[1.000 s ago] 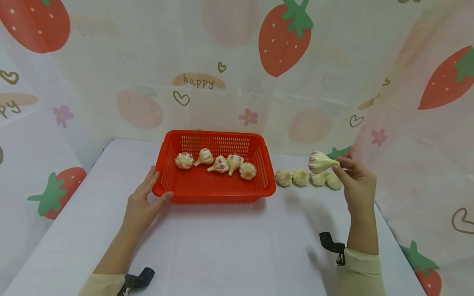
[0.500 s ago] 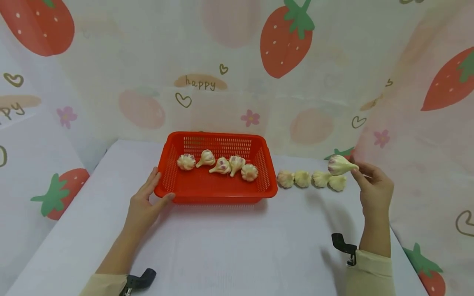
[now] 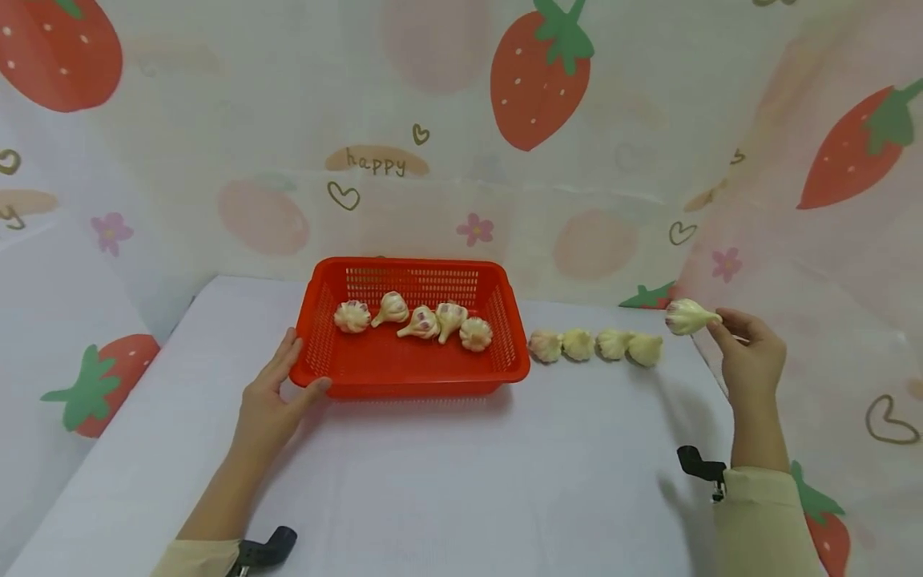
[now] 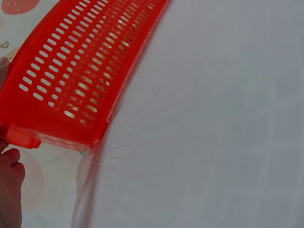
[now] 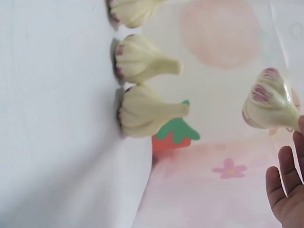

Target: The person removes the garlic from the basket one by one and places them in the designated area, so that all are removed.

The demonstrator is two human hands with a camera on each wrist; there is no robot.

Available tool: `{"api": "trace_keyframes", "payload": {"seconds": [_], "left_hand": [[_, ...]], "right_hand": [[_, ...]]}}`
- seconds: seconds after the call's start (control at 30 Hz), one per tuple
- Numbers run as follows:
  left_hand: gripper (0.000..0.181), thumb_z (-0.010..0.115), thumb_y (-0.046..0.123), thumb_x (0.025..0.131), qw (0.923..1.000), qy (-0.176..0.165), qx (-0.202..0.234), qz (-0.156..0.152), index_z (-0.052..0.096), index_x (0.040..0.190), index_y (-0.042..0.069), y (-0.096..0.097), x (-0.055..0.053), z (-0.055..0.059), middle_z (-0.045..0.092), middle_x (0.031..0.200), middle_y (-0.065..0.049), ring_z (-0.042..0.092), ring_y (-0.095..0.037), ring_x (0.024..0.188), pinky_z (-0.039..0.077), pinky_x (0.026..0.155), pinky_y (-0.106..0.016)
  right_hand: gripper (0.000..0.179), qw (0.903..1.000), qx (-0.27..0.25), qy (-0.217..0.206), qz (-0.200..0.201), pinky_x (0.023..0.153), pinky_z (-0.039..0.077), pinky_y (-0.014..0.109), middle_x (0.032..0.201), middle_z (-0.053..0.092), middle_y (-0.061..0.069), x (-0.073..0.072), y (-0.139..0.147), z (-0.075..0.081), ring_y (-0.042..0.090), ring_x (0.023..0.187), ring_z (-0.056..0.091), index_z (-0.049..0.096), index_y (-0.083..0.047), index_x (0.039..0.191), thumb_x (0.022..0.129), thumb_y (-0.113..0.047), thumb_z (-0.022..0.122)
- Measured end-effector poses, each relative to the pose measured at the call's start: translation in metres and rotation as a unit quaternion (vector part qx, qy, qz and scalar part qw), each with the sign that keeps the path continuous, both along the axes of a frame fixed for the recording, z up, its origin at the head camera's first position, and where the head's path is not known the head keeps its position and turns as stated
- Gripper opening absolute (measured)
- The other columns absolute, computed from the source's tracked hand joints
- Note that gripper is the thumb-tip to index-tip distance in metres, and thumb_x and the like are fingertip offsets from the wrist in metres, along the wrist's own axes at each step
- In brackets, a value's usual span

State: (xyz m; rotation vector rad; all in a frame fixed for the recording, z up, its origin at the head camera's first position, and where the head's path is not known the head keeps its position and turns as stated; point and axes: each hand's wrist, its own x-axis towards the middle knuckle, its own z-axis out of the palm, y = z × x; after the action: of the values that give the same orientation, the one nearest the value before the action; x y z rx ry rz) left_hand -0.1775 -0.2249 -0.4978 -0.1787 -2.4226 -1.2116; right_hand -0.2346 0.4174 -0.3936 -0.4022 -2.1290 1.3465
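Note:
My left hand (image 3: 268,409) holds the front left corner of a red plastic basket (image 3: 404,390), thumb on the front rim and fingers along the left side. In the left wrist view, fingertips (image 4: 12,164) sit by the basket's end rim. Several purple-streaked garlic bulbs (image 3: 421,322) lie inside the basket. At the far right, my right hand (image 3: 753,357) pinches another garlic bulb (image 3: 687,317) by its stem, raised with the round end toward the left. The right wrist view shows this held bulb (image 5: 268,102) apart from the bulbs standing on the table.
Several garlic bulbs (image 3: 578,345) stand in a row on the white table (image 3: 447,481), right of the basket. Behind and beside the table hangs a curtain (image 3: 613,160) printed with strawberries. The table's right edge runs near the right hand.
My right hand has carried the garlic bulb rightward, from above the row to beyond its right end. My left hand stays on the basket; the view has shifted slightly.

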Motion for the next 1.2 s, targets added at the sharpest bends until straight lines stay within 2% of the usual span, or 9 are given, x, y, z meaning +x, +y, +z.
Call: {"api": "trace_keyframes", "payload": {"seconds": [0.13,0.3,0.6,0.77,0.97,1.2], "left_hand": [[0.083,0.081,0.036,0.089,1.0,0.003,0.0,0.001,0.039,0.159,0.021,-0.001,-0.001,-0.001,0.034,0.166,0.002,0.034,-0.022,0.153,0.025,0.104,0.0],[0.083,0.082,0.035,0.089,1.0,0.008,0.002,-0.003,0.039,0.159,0.02,-0.001,-0.002,-0.003,0.034,0.166,0.0,0.034,-0.023,0.153,0.025,0.104,0.0],[0.083,0.082,0.035,0.088,0.9998,0.018,0.001,-0.004,0.04,0.158,0.019,-0.002,-0.003,-0.005,0.034,0.166,0.001,0.035,-0.024,0.153,0.025,0.105,0.0],[0.083,0.082,0.035,0.089,0.9999,0.013,0.002,-0.007,0.039,0.158,0.019,-0.001,-0.002,-0.003,0.034,0.166,0.001,0.034,-0.023,0.153,0.025,0.105,0.0],[0.083,0.082,0.034,0.089,0.9999,0.013,-0.004,0.002,0.04,0.158,0.018,-0.002,-0.001,0.0,0.034,0.166,0.003,0.035,-0.025,0.152,0.024,0.104,0.0],[0.082,0.081,0.034,0.089,0.9999,0.014,-0.003,-0.004,0.039,0.159,0.019,0.0,-0.001,-0.001,0.034,0.166,-0.001,0.035,-0.026,0.152,0.025,0.104,0.0]], "right_hand": [[0.032,0.9995,0.023,-0.022,-0.008,0.073,0.045,0.011,0.09,0.065,-0.025,-0.006,0.011,0.0,-0.003,0.089,0.058,0.075,-0.009,0.123,0.094,-0.021,0.077],[0.038,0.9964,0.052,-0.066,-0.015,0.07,0.045,0.011,0.091,0.06,-0.025,-0.011,0.018,-0.003,-0.003,0.09,0.054,0.071,-0.008,0.129,0.096,-0.027,0.073],[0.041,0.9914,0.061,-0.115,-0.015,0.069,0.045,0.007,0.09,0.057,-0.024,-0.02,0.035,-0.015,-0.007,0.088,0.054,0.067,-0.006,0.133,0.098,-0.028,0.07],[0.042,0.9895,0.056,-0.133,-0.011,0.069,0.046,0.007,0.092,0.056,-0.022,-0.023,0.043,-0.021,-0.005,0.088,0.053,0.066,-0.006,0.135,0.099,-0.027,0.069],[0.039,0.9903,0.009,-0.138,-0.012,0.068,0.046,0.007,0.091,0.056,-0.02,-0.028,0.045,-0.027,-0.002,0.087,0.053,0.066,-0.004,0.134,0.098,-0.021,0.07],[0.039,0.9881,0.05,-0.145,-0.016,0.066,0.046,0.007,0.082,0.055,-0.024,-0.031,0.052,-0.039,-0.004,0.079,0.052,0.066,-0.001,0.132,0.098,-0.02,0.07]]}}
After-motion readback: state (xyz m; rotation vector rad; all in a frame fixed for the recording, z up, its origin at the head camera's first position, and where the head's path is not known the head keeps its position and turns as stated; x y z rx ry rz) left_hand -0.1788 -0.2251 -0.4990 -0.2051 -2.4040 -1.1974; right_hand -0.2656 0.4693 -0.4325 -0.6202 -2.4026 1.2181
